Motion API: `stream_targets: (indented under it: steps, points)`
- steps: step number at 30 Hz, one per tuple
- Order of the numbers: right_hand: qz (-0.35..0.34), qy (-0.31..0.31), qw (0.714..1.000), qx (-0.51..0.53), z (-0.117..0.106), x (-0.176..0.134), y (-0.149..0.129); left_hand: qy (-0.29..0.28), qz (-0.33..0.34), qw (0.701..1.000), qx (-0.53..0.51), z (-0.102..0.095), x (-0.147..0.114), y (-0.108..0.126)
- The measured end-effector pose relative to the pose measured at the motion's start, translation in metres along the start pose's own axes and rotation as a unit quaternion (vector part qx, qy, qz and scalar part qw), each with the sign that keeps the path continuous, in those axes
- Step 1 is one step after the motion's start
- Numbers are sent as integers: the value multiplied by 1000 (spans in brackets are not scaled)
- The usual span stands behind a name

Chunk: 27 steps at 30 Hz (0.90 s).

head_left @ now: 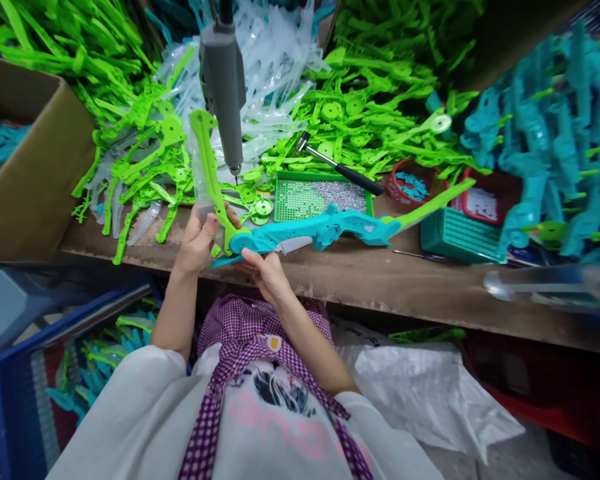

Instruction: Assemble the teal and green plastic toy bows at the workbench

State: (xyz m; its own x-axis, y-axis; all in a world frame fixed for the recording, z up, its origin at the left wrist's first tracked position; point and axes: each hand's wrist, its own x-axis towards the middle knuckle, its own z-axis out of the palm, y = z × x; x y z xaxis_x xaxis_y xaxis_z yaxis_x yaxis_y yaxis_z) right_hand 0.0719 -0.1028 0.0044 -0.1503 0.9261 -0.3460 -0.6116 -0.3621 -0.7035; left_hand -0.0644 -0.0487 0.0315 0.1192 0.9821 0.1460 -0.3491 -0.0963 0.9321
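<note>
My left hand [200, 235] is closed around a long lime-green plastic part [211, 170] that stands up from a joint, with a clear strip along its side. My right hand [266, 272] pinches the turquoise plastic arm [300, 230] just right of that joint. This arm stretches rightward above the bench edge and ends in another lime-green piece [433, 207]. The pieces are joined into one bent assembly. Just beyond it hangs a grey electric screwdriver [225, 100], its bit pointing down. Some fingertips are hidden behind the parts.
Behind lie heaps of green parts [360, 100] and clear parts [265, 73]. A green tray [300, 175] holds small metal pieces, with a hammer [337, 165] across it. A red basket [400, 195], teal basket [455, 237], cardboard box [45, 153] and turquoise stack [535, 140] flank the bench [360, 283].
</note>
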Motion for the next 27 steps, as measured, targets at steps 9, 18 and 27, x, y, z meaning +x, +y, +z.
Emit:
stream_targets:
  steps: [9,18,27]
  points:
    - [-20,46,998,30,13,-3,-7,174,55,983,-28,28,-20,-24]
    - [13,-11,999,-52,-8,-9,-6,190,64,979,-27,21,-6,-31]
    - [-432,527,706,-190,-184,-33,-133,115,60,992,3,-55,4,-57]
